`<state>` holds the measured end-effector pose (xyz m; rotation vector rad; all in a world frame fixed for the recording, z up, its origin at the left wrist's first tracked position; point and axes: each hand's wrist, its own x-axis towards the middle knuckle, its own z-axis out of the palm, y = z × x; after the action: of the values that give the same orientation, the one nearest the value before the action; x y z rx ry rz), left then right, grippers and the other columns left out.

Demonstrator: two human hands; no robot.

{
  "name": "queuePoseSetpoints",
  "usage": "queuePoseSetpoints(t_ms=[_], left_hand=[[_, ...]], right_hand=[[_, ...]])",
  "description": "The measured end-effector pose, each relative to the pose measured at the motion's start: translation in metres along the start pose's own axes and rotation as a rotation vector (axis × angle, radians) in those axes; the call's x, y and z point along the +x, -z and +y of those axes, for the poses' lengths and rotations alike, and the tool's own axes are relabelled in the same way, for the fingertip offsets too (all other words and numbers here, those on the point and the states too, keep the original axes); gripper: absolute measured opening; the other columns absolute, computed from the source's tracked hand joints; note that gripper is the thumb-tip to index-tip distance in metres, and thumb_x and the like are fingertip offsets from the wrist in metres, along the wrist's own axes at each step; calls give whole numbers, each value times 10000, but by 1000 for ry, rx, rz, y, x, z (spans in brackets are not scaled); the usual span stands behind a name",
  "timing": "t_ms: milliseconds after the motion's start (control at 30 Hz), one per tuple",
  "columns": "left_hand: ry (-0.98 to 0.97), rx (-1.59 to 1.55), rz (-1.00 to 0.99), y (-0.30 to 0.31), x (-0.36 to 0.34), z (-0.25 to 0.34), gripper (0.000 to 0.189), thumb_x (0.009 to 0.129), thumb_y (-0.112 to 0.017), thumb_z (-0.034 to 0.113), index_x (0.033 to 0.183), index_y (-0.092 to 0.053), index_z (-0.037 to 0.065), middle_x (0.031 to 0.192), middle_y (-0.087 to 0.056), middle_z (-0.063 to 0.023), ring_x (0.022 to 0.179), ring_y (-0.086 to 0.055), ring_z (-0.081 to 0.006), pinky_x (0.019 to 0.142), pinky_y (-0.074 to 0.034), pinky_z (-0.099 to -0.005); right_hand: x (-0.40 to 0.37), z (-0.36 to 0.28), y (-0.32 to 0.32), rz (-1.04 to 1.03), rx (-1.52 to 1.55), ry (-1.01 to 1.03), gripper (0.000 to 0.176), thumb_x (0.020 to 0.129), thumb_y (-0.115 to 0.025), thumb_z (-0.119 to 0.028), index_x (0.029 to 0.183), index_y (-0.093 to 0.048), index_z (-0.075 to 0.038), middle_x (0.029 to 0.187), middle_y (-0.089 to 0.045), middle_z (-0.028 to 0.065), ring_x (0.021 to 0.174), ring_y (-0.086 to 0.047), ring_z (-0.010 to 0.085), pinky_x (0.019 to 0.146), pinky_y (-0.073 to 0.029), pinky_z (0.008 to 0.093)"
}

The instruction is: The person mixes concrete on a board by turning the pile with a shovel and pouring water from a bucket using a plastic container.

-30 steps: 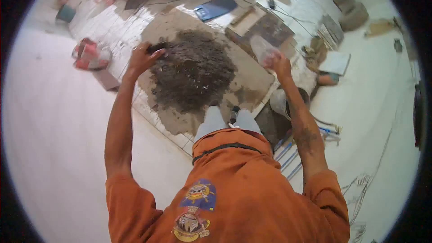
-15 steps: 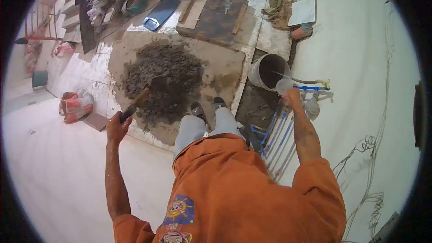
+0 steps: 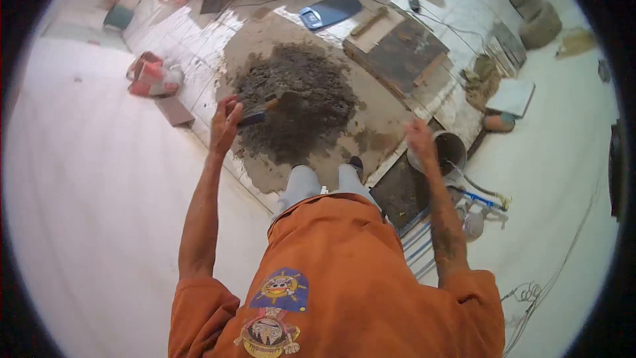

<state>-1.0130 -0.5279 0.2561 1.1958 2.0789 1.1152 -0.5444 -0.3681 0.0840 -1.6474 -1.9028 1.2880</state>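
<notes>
My left hand [image 3: 226,122] is closed at the end of a shovel's black grip [image 3: 252,119], with fingers partly apart. The wooden shaft [image 3: 271,103] slants into a mound of wet, dark grey mortar [image 3: 311,86], which hides much of the tool's head. My right hand [image 3: 420,140] is raised beside and partly in front of a bucket [image 3: 440,138]. Motion smears its fingers, and no cup shows in it. A thin stream of water runs from a hose [image 3: 481,189] into the bucket.
Blue pipes [image 3: 478,197] run along the wall on the right. A mortar-stained board [image 3: 404,53] and a blue lid-like panel [image 3: 329,11] lie past the mound. A red and white sack [image 3: 154,76] stands left. A cable crosses the tiles.
My right hand has moved away from the bucket's mouth, and the clear cup it held no longer shows. My left hand has moved forward with the shovel grip. The view has turned right.
</notes>
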Motion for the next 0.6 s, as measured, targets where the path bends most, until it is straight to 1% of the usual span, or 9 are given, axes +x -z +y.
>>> queuePoseSetpoints(t_ms=[33,100,167,267,333,433,500,533,600], left_hand=[[62,-60,31,1,-2,-3,391,877,-532,352,1120,-501,47,996,-579,-94,950,-545,-188,831,-420,-308],[35,-144,8,0,-6,-12,411,889,-503,358,1161,-467,52,1060,-547,-105,1000,-516,-193,865,-399,-309],[53,-374,-6,0,-13,-21,428,897,-481,362,1195,-434,58,1095,-528,-104,1025,-503,-194,883,-391,-311],[150,-843,12,20,-28,-41,446,903,-466,363,1232,-390,71,1113,-516,-92,1029,-505,-189,887,-396,-315],[223,-1036,65,47,-41,-63,454,903,-469,359,1249,-369,83,1135,-502,-91,1040,-501,-183,889,-398,-314],[178,-720,179,83,-79,-133,418,900,-477,361,1195,-422,70,1067,-540,-83,992,-535,-166,849,-427,-287],[400,-694,243,104,-119,-177,409,877,-498,396,1116,-475,65,994,-573,-77,921,-559,-173,817,-440,-298],[509,-684,266,110,-142,-201,410,865,-509,413,1076,-501,62,957,-589,-74,885,-571,-176,801,-447,-304],[728,-602,306,103,-198,-273,357,856,-527,403,958,-536,62,827,-595,-42,715,-577,-144,663,-468,-264]], right_hand=[[2,-75,-31,-154,-11,115,444,780,-601,-315,1092,-546,-4,1055,-582,191,1004,-542,315,876,-423,371],[-22,-208,-88,-63,-72,685,645,726,-656,-336,1174,-450,79,1156,-501,252,1086,-494,350,919,-398,389],[-34,-289,-139,-92,-83,1070,639,725,-663,-278,1229,-421,31,1194,-471,236,1093,-475,351,919,-402,386],[-45,-348,-206,-496,-551,979,572,707,-666,-301,1138,-493,33,1112,-520,249,990,-538,358,835,-451,403],[-41,-361,-236,-649,-672,883,477,697,-662,-305,1010,-540,34,996,-562,241,882,-572,360,762,-475,413],[-56,-357,-263,-823,-875,908,268,668,-629,-265,699,-624,2,702,-622,169,684,-617,342,661,-494,434],[-64,-335,-284,-1030,-884,671,264,660,-621,-266,612,-611,-7,697,-618,187,691,-615,344,643,-488,435],[-68,-338,-288,-1020,-881,650,289,661,-635,-288,668,-598,-1,708,-612,195,701,-610,348,643,-482,435],[-81,-347,-295,-1003,-855,598,373,664,-661,-331,780,-572,12,729,-599,213,720,-600,357,643,-468,434]])
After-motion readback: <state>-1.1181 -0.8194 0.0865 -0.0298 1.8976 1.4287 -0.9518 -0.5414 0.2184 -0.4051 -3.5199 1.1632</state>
